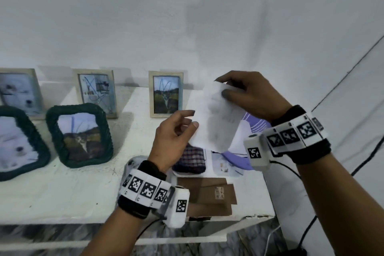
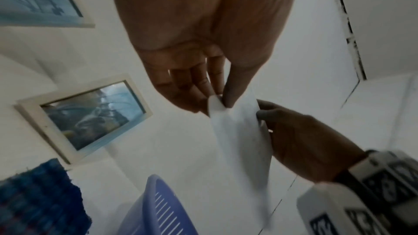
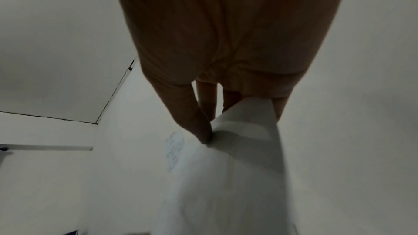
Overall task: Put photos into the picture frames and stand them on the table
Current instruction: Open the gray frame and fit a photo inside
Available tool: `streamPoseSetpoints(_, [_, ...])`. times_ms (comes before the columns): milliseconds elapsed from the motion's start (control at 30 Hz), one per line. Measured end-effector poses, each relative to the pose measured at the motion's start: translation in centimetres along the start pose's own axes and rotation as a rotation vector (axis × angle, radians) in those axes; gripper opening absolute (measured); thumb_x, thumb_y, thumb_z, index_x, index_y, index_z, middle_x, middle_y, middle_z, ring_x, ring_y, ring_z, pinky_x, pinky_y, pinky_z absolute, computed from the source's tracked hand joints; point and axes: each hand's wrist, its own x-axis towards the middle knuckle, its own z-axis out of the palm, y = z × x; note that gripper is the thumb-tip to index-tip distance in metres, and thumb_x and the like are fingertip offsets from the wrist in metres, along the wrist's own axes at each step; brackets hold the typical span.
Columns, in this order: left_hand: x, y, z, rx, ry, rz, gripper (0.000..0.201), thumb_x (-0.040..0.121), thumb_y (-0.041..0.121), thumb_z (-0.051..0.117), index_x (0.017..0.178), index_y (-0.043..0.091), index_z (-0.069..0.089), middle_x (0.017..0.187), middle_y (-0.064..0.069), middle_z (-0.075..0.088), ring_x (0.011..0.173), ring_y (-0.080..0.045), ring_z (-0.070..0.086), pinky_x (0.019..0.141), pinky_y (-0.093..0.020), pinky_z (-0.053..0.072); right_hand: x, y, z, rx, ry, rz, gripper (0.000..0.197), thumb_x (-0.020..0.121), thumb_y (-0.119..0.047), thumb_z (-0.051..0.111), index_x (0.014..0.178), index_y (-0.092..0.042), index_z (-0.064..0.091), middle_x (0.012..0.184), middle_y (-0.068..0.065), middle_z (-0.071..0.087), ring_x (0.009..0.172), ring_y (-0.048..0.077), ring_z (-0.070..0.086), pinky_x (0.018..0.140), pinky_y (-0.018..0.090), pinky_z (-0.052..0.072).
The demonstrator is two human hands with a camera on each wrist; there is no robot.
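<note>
Both hands hold one white sheet of paper point(image 1: 216, 118) in the air above the table's right end. My left hand point(image 1: 176, 137) pinches its left edge between thumb and fingers; in the left wrist view the left hand point(image 2: 217, 103) grips the sheet point(image 2: 242, 140) at a corner. My right hand point(image 1: 243, 93) pinches the upper right edge, and the right wrist view shows its fingers point(image 3: 203, 131) on the curled sheet point(image 3: 237, 167). Several framed photos stand on the table: a wooden frame point(image 1: 166, 94), another wooden frame point(image 1: 96, 91), a dark green frame point(image 1: 80, 135).
On the white table point(image 1: 62, 193) lie a checked cloth point(image 1: 191, 160), flat brown cardboard pieces point(image 1: 209, 195), loose prints point(image 1: 224, 167) and a purple basket point(image 1: 257, 124). More frames stand at the far left point(image 1: 18, 89). Black cables hang off the right edge point(image 1: 365, 160).
</note>
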Motion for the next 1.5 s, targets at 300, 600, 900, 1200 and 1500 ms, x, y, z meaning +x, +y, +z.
streamPoseSetpoints(300, [-4.8, -2.7, -9.1, -0.176, 0.098, -0.208, 0.013, 0.090, 0.001, 0.063, 0.099, 0.010, 0.065, 0.083, -0.013, 0.071, 0.075, -0.019, 0.068, 0.061, -0.034, 0.058, -5.4, 0.1, 14.1, 0.419, 0.216, 0.268, 0.030, 0.092, -0.008, 0.062, 0.122, -0.011, 0.059, 0.087, 0.004, 0.067, 0.072, 0.009, 0.066, 0.066, 0.026, 0.055])
streamPoseSetpoints(600, [-8.9, -10.6, -15.8, 0.300, 0.107, -0.326, 0.004, 0.090, 0.024, 0.068, 0.093, 0.021, 0.069, 0.085, 0.009, 0.071, 0.078, -0.007, 0.064, 0.070, -0.017, 0.051, -10.2, 0.0, 23.8, 0.543, 0.161, 0.453, 0.022, 0.091, 0.004, 0.057, 0.110, -0.005, 0.061, 0.083, 0.010, 0.064, 0.062, 0.002, 0.061, 0.053, 0.020, 0.052])
streamPoseSetpoints(900, [-10.9, -12.9, -17.3, 0.508, -0.053, -0.250, 0.029, 0.089, 0.028, 0.068, 0.117, 0.023, 0.062, 0.098, 0.005, 0.065, 0.086, -0.011, 0.062, 0.082, -0.031, 0.053, -11.8, 0.6, 26.9, 0.306, 0.081, 0.514, 0.027, 0.088, 0.000, 0.060, 0.112, -0.011, 0.066, 0.074, 0.008, 0.067, 0.069, 0.017, 0.061, 0.067, 0.035, 0.052])
streamPoseSetpoints(1200, [-11.6, -13.6, -16.7, 0.690, -0.149, -0.149, 0.035, 0.092, 0.038, 0.061, 0.126, 0.030, 0.061, 0.109, 0.007, 0.054, 0.099, -0.010, 0.056, 0.081, -0.030, 0.050, -12.7, -0.6, 28.7, -0.065, 0.069, 0.488, 0.031, 0.089, -0.015, 0.063, 0.120, -0.009, 0.065, 0.096, 0.008, 0.071, 0.087, 0.019, 0.063, 0.077, 0.019, 0.040])
streamPoseSetpoints(1500, [-11.7, -13.7, -16.4, 0.751, -0.169, -0.122, 0.038, 0.094, 0.039, 0.058, 0.130, 0.030, 0.058, 0.108, 0.006, 0.050, 0.103, -0.014, 0.053, 0.081, -0.030, 0.048, -13.0, -0.6, 29.2, -0.126, 0.037, 0.456, 0.025, 0.091, -0.015, 0.060, 0.113, -0.006, 0.067, 0.104, 0.011, 0.067, 0.093, 0.023, 0.062, 0.079, 0.018, 0.037])
